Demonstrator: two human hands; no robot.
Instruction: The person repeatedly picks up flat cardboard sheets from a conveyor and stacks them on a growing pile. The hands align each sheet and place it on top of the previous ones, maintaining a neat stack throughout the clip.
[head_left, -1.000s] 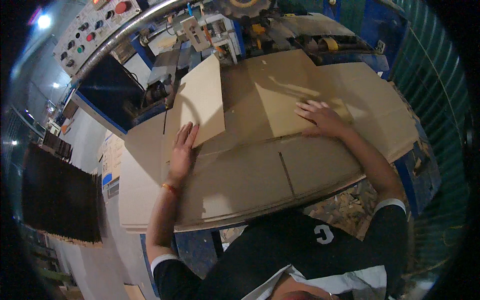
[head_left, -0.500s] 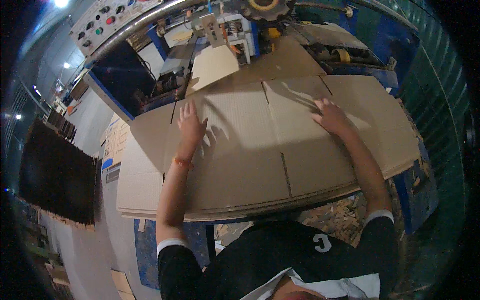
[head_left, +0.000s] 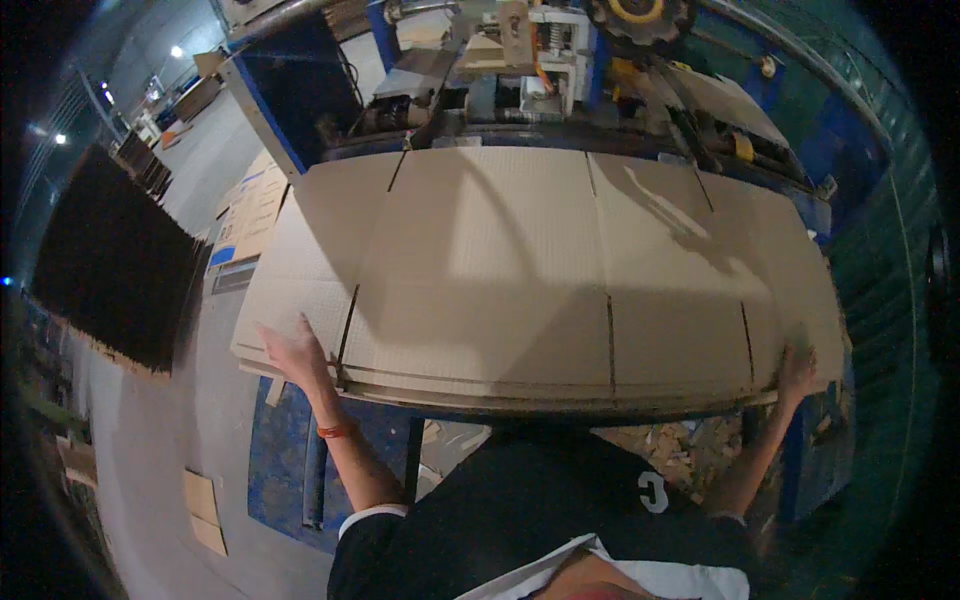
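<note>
A stack of flat brown corrugated cardboard sheets (head_left: 480,300) lies across the bench in front of me, slotted along its near and far edges. My left hand (head_left: 296,354) is at the near left corner of the stack, its fingers spread over the top sheet beside a slot. An orange-red band circles that wrist. At the near right corner, my right hand (head_left: 797,372) rests on or just over the sheet's edge. Its fingers are smeared by motion, so whether they grip the edge does not show.
Beyond the stack stands a blue-framed machine (head_left: 265,110) with rollers (head_left: 395,118) and a dark toothed wheel (head_left: 640,15). A blue bench part (head_left: 280,450) is below the stack. Cardboard scraps (head_left: 670,450) litter the floor. A dark pile of sheets (head_left: 110,260) stands left; green corrugated sheeting (head_left: 870,330) rises right.
Both hands have drawn back from the far part of the stack and spread to its near corners. The cardboard piece that lay under the machine beyond the stack has gone from there.
</note>
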